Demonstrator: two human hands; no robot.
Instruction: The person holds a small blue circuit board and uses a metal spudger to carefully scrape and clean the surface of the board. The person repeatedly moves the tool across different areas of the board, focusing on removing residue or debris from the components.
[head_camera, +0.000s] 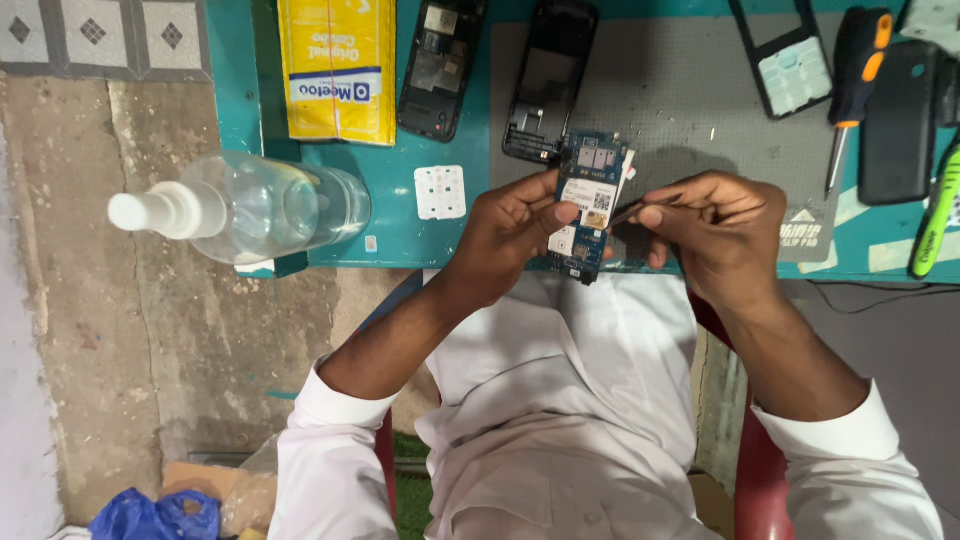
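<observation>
Above the near table edge (400, 250), the left hand (505, 235) grips a light, fragile circuit board (590, 205) by its edges; the right hand (720, 225) pinches tweezers (640, 208) at it.

Flat yellow packet (337, 68), rectangular with a white-and-blue band, is lying at the desk's (400, 225) far edge. Small white labels (589, 196), possibly stickers, are showing on the blue circuit board (590, 205).

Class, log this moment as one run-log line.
left hand: holds blue circuit board upright | right hand: holds thin metal tool, tip at board | grey mat beneath
</observation>
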